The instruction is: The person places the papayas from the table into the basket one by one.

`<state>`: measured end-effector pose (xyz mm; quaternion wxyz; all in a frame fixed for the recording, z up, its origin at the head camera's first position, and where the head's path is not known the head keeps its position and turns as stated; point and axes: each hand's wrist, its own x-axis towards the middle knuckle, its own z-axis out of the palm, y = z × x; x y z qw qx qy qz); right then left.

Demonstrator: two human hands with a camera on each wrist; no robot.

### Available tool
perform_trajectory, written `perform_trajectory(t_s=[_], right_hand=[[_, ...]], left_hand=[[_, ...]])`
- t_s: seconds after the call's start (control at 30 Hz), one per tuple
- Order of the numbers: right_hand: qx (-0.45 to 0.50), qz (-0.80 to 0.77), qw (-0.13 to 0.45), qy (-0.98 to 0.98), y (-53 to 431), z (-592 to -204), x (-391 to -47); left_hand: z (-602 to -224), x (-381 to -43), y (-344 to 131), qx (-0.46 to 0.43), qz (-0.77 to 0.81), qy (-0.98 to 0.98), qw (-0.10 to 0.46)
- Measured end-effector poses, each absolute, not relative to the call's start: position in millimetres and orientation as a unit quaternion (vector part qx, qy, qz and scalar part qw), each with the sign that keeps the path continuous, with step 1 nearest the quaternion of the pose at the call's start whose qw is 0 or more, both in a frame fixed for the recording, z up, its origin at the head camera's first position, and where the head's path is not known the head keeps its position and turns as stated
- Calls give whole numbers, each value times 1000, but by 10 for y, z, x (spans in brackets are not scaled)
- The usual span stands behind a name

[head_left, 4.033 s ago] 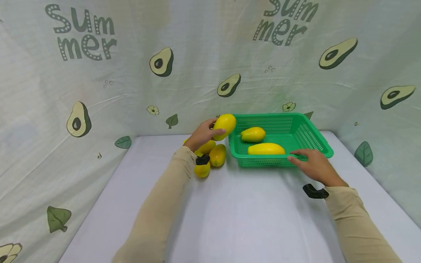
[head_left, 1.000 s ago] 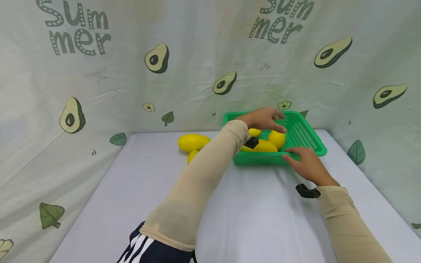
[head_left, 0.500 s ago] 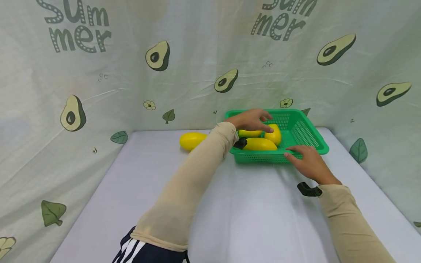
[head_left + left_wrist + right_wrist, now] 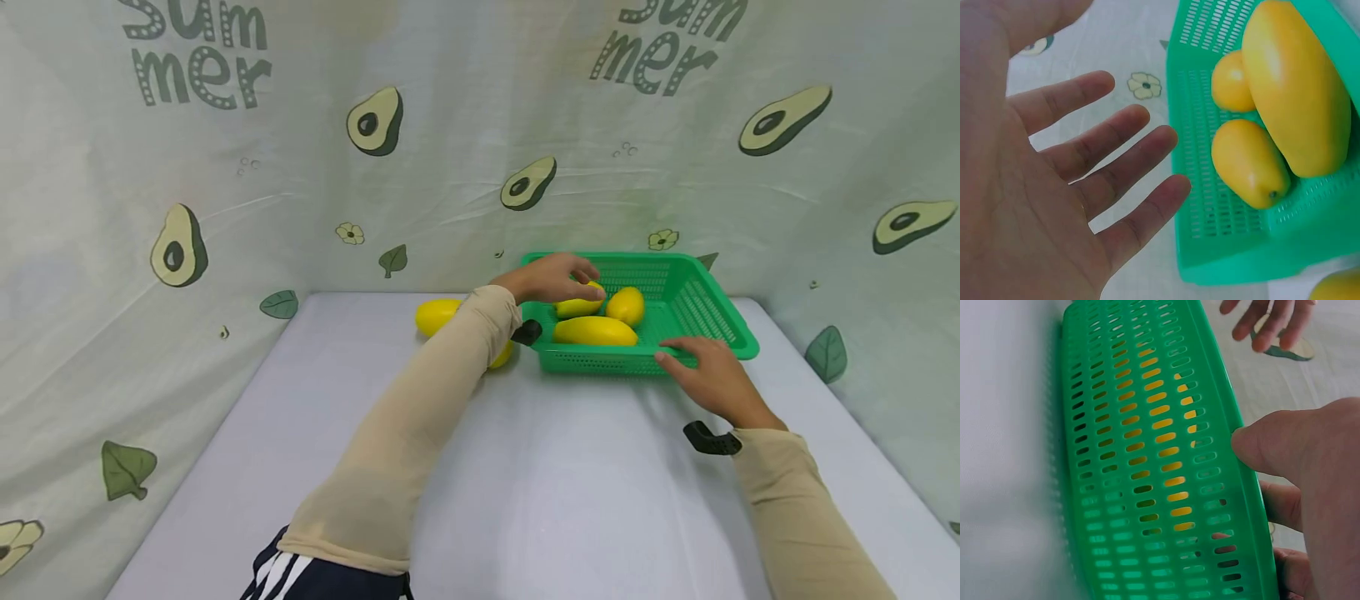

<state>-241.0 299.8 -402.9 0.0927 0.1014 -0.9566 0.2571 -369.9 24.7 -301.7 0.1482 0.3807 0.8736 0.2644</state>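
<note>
My left hand (image 4: 551,277) hovers with spread fingers over the left part of the green plastic basket (image 4: 600,360), holding nothing. Inside lie a long yellow papaya-like fruit (image 4: 596,331) along the front wall and two smaller mango-like fruits behind it, one rounder-looking (image 4: 626,307), the other (image 4: 577,305) partly covered by the left hand. The left wrist view shows the large fruit (image 4: 1297,87) close beside the smaller ones. My right hand (image 4: 712,377) grips the basket's front rim near its right end, thumb outside and fingers over the inner side, as the right wrist view shows.
On the white table left of the basket lie a yellow fruit (image 4: 437,316) and another (image 4: 502,354), both partly hidden by the left sleeve (image 4: 405,433). A printed cloth backdrop (image 4: 442,108) rises behind the basket.
Four seconds ago the left hand held a yellow fruit left of the basket; now a third fruit lies inside. Over the last second the emptied hand has drifted left. The right hand stays at the rim.
</note>
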Motion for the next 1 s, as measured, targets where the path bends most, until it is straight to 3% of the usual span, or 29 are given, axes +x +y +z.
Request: perform_trajectory(t_s=[0.63,1.0], right_hand=[[95,267,113,-952,2971,-4081,-2392],[97,266,126,-951,2973,-4094,-2386]], left_hand=[[-3243,-3655,-317,359,372,851,87],[-3413,-3570,-645,333,425,838,80]])
